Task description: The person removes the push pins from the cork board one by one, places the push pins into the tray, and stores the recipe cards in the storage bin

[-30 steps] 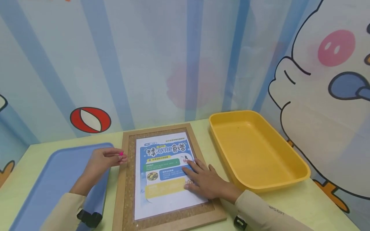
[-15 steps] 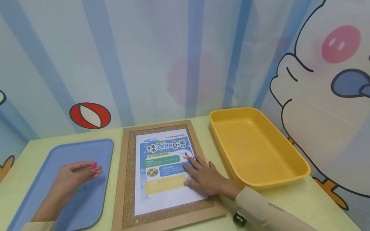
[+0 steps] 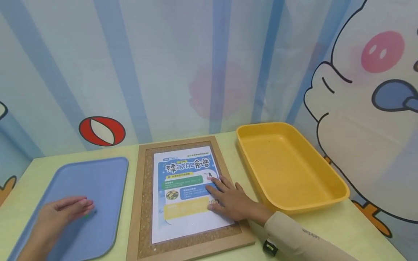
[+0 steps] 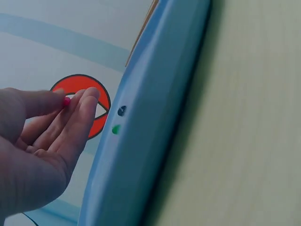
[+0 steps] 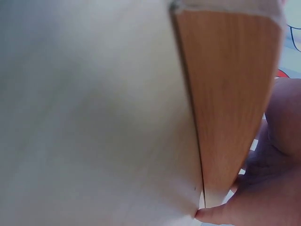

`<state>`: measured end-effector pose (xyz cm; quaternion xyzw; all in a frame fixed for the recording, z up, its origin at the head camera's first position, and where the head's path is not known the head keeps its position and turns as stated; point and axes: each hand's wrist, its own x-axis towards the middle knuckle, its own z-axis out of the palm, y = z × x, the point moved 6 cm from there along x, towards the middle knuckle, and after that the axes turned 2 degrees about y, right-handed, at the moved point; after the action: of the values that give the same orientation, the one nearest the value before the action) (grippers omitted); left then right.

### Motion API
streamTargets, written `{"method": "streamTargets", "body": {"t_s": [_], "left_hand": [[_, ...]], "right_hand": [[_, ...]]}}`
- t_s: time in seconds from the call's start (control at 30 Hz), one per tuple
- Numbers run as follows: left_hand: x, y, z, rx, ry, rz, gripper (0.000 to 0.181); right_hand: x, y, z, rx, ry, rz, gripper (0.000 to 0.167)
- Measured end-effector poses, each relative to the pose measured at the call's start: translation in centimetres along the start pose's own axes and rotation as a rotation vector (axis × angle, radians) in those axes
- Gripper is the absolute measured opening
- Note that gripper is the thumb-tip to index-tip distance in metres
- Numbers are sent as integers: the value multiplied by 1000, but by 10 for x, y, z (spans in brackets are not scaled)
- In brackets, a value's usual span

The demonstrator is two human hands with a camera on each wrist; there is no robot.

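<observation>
My left hand (image 3: 58,217) is above the blue tray (image 3: 107,174), thumb and fingers pinching a small pink pushpin (image 4: 67,101). Just beyond those fingertips, a green pushpin (image 4: 115,129) and a dark pushpin (image 4: 122,110) lie on the tray. On the wood-framed corkboard (image 3: 146,203) is a printed paper sheet (image 3: 183,232) with a blue heading and coloured boxes. My right hand (image 3: 233,201) rests spread on the sheet's right side. In the right wrist view, one of its fingers (image 5: 214,215) reaches past the frame's wooden edge toward the tabletop.
A deep yellow tray (image 3: 245,159) stands right of the corkboard, close to my right wrist. The pale table (image 3: 352,232) meets a cartoon-printed backdrop (image 3: 176,72) at the back and on the right.
My left hand has moved left and down from the corkboard's left edge to over the blue tray, still holding the pink pushpin. The right hand stays put on the sheet.
</observation>
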<state>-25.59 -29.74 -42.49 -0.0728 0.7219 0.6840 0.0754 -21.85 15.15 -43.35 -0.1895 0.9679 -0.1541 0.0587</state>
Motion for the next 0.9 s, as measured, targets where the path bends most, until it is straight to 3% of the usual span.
{"method": "streamTargets", "body": {"t_s": [0.17,0.33,0.43,0.57,0.67,0.9], "left_hand": [[4,-13,-15,193,112,-25,11],[11,-18,-27,508,240,-101,27],[14,-19,-28,664,216,-133,32],[14,-15,-20,802,124,-76,25],[14,-12,-15,846,96,-36,20],[13,-14,-13,853,93,-65,18]], "right_hand": [[0,-1,-1,-5,-7,5,63],[0,-2,-2,3,-7,4,63],[-1,-1,-2,9,-8,7,63],[-1,-1,-2,16,-6,5,63],[-1,0,-1,18,-7,2,64],[-1,0,-1,10,-3,-2,63]]}}
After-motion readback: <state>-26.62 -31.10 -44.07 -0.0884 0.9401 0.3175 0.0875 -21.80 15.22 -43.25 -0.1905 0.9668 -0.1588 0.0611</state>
